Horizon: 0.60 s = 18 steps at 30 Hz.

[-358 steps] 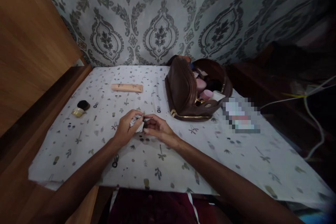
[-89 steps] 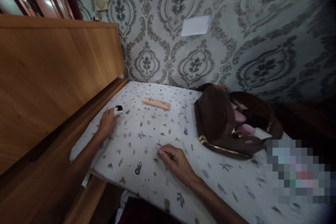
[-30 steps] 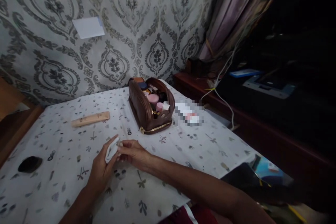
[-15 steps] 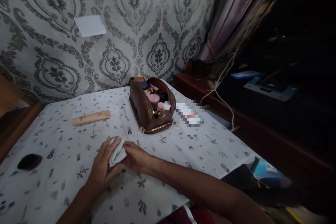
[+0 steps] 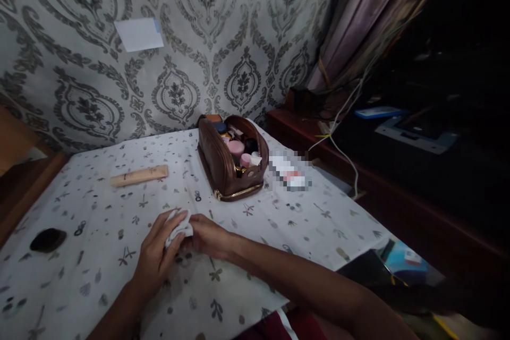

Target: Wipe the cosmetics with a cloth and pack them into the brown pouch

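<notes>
The left hand grasps a crumpled white cloth over the table, and the right hand curls in against the cloth's right side, its fingertips too hidden to tell whether they grip anything. From the hands, a tube lies at eleven o'clock, an open, filled bag stands at one, and a dark round thing sits at nine.

**Somebody's home, by the look of it**

Patterned wallpaper rises before me, a purple curtain hangs tied to one side, and on a leaf-printed tablecloth sits a brown bag, unzipped, full of pots like cosmetics.
</notes>
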{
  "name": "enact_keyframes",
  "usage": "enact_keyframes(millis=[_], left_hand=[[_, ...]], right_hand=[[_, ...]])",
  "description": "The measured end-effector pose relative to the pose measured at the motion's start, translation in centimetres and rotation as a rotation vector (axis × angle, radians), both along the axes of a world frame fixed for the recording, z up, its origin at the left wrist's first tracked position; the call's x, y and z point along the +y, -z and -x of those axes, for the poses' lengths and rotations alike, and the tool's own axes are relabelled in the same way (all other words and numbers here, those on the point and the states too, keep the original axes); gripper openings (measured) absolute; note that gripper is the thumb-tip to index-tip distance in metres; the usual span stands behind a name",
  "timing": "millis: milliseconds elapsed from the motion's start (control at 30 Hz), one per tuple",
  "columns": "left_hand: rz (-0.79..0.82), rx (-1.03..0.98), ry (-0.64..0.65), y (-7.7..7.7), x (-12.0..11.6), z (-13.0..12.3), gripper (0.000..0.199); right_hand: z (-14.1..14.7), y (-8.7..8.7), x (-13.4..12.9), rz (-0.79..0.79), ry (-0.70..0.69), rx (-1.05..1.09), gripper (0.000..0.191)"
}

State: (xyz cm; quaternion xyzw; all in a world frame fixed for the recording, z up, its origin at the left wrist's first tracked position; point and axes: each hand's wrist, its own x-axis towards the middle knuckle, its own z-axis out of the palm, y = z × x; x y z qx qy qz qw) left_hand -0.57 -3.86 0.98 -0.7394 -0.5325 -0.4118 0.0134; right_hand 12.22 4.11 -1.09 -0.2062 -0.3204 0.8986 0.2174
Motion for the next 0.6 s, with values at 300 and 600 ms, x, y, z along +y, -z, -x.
enact_keyframes(millis=[300,600], left_hand=[[-0.057,-0.102,0.019,0.2,-0.4,-0.4,0.033],[0.001,-0.031,-0.091,1.5,0.0,0.0,0.05]], right_hand=[[-0.1,0.3,0.1,0.07,-0.003,0.033,0.043],[-0.4,0.4,0.5,0.176,0.054,0.133,0.05]])
